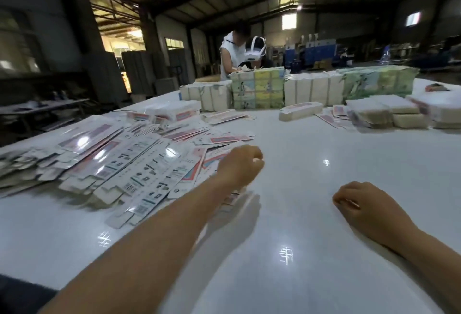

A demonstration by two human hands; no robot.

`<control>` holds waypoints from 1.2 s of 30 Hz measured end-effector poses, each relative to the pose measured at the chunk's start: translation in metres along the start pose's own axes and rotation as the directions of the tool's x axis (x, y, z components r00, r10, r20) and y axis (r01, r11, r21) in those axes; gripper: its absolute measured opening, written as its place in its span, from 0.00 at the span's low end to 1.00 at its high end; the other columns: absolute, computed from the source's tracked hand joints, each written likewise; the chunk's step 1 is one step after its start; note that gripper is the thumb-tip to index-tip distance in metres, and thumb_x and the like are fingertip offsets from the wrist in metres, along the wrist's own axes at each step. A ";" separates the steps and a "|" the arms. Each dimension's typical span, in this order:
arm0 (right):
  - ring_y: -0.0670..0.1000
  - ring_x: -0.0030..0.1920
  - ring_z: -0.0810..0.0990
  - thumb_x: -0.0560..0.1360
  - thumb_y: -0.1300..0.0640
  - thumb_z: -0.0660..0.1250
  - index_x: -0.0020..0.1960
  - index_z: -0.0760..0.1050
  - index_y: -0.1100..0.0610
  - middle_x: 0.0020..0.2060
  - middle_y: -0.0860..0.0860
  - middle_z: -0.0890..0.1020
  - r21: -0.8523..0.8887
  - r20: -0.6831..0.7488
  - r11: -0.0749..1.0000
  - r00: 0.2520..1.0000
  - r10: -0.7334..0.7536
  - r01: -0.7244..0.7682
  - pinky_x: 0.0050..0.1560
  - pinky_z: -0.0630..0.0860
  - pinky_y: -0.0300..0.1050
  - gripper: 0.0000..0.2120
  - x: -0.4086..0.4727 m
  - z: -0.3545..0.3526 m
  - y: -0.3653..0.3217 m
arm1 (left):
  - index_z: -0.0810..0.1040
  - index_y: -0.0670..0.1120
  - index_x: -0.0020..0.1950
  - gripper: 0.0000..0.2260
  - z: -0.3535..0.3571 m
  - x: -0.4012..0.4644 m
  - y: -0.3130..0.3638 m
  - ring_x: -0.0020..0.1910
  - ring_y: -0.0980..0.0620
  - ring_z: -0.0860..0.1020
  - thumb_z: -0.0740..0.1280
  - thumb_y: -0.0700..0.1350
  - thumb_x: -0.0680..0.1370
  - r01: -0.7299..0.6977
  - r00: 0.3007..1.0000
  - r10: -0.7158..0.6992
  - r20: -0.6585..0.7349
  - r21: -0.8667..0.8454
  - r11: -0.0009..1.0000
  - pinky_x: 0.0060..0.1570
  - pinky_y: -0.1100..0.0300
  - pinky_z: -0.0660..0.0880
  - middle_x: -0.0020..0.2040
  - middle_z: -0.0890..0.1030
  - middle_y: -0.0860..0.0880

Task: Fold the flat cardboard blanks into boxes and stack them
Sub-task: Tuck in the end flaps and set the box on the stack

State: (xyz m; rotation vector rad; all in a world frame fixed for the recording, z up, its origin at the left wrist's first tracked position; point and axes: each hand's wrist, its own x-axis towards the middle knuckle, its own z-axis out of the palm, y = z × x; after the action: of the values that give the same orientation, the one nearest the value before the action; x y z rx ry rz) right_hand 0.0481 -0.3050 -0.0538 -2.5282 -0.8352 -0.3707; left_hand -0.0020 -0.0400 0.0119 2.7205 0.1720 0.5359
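A: How will those flat blanks [129,164] handle?

B: Light, thin card with a glossy face, I'd guess: slippery, easily creased. Best pinched at an end flap and slid off the pile.

A: How do they look?

B: Long white strips with pink-and-blue print, barcodes and small icons, fanned loosely on the tabletop [299,226].

A: And the hands?

B: Left hand [240,166] hovers at the pile's right edge, fingers curled, holding nothing I can see. Right hand [359,204] rests well right of the pile, loosely curled, empty.
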 end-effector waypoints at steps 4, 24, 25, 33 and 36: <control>0.47 0.47 0.73 0.77 0.59 0.64 0.44 0.82 0.51 0.46 0.44 0.79 -0.007 0.002 1.000 1.000 0.024 -0.024 0.45 0.69 0.43 0.09 0.001 0.001 -0.005 | 0.67 0.44 0.68 0.25 -0.049 -0.005 -0.109 0.66 0.42 0.65 0.60 0.57 0.76 0.527 0.842 -0.535 -0.071 0.324 0.786 0.60 0.47 0.69 0.68 0.67 0.43; 0.49 0.51 0.72 0.78 0.58 0.62 0.50 0.81 0.53 0.51 0.46 0.80 -0.001 0.026 1.000 0.999 0.026 -0.026 0.48 0.69 0.43 0.09 0.002 0.001 -0.013 | 0.66 0.50 0.59 0.13 -0.076 -0.029 -0.059 0.43 0.48 0.74 0.63 0.51 0.77 0.131 0.961 -0.270 0.063 0.755 0.643 0.39 0.56 0.70 0.43 0.72 0.51; 0.49 0.52 0.72 0.78 0.58 0.62 0.51 0.81 0.53 0.52 0.47 0.79 -0.004 0.041 1.000 0.999 0.029 -0.029 0.49 0.69 0.43 0.09 0.003 0.002 -0.013 | 0.67 0.52 0.57 0.11 -0.072 -0.028 -0.043 0.43 0.48 0.74 0.63 0.52 0.77 0.088 0.982 -0.182 0.061 0.699 0.710 0.39 0.56 0.70 0.44 0.73 0.51; 0.53 0.41 0.80 0.79 0.58 0.58 0.51 0.80 0.56 0.47 0.60 0.82 0.886 0.056 0.394 0.899 0.435 -0.245 0.40 0.77 0.45 0.11 0.003 -0.023 -0.013 | 0.73 0.57 0.66 0.17 0.014 -0.018 0.075 0.59 0.48 0.73 0.59 0.42 0.80 -0.297 0.939 0.295 0.179 -0.018 0.955 0.58 0.51 0.70 0.61 0.78 0.51; 0.55 0.37 0.80 0.74 0.56 0.62 0.49 0.81 0.58 0.39 0.56 0.82 0.930 0.214 0.204 0.903 0.373 -0.305 0.36 0.77 0.47 0.10 -0.002 -0.032 -0.005 | 0.67 0.55 0.72 0.19 0.040 -0.014 0.088 0.57 0.48 0.72 0.56 0.44 0.81 -0.346 0.928 0.337 0.161 0.027 0.938 0.54 0.56 0.69 0.59 0.76 0.48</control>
State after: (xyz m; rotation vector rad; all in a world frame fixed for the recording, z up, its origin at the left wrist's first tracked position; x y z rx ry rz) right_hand 0.0396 -0.3186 -0.0253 -1.3963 -0.2347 0.2137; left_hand 0.0053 -0.1371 0.0049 2.8461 -0.3400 0.4126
